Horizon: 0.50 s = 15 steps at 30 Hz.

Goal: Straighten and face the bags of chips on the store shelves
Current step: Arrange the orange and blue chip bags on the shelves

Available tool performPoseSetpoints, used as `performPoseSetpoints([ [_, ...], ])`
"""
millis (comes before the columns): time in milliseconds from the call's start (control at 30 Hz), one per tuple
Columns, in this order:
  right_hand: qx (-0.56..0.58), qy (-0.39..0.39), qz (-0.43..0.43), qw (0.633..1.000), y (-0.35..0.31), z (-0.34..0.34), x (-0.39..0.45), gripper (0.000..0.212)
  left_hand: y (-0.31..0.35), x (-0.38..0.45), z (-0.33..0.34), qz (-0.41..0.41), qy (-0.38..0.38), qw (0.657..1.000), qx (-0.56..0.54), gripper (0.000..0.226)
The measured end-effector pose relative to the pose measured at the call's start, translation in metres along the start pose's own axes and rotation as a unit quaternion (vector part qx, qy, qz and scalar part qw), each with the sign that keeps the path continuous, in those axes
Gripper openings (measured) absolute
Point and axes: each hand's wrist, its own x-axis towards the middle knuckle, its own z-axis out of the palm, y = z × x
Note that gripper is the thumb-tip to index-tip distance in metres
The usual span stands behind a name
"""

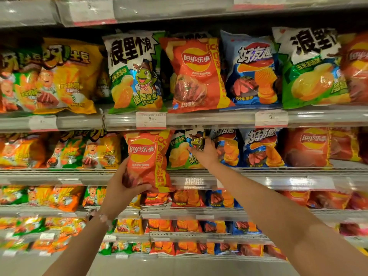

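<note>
A red Lay's chip bag (146, 156) stands out in front of the second shelf, upright and facing me. My left hand (121, 188) grips its lower left corner, thumb across the front. Just to its right a green and white bag with a frog cartoon (179, 154) sits on the same shelf. My right hand (205, 154) rests on that bag's right part, fingers spread over the frog picture; whether they pinch it is unclear. Blue chip bags (258, 148) stand right of my right hand.
The shelf above (199, 118) carries yellow, green, red and blue bags in a row with price tags on its rail. Yellow and green bags (79, 152) fill the left of the second shelf. Lower shelves hold several smaller bags. Both forearms reach up from below.
</note>
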Motion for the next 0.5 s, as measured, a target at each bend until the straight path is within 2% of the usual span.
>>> performPoseSetpoints([
  [300,0.077,0.001,-0.018,0.997,-0.007,0.015,0.009,0.058,-0.005,-0.006,-0.007,-0.010,0.000,1.000,0.013,0.091],
  [400,0.051,-0.016,-0.014,0.998,-0.002,0.019,0.012,0.061,-0.007,-0.006,-0.007,-0.011,0.002,1.000,0.021,0.095],
  [500,0.006,-0.048,0.045,0.998,0.012,0.023,0.012,0.070,-0.007,-0.008,-0.005,-0.008,0.003,1.000,0.027,0.097],
])
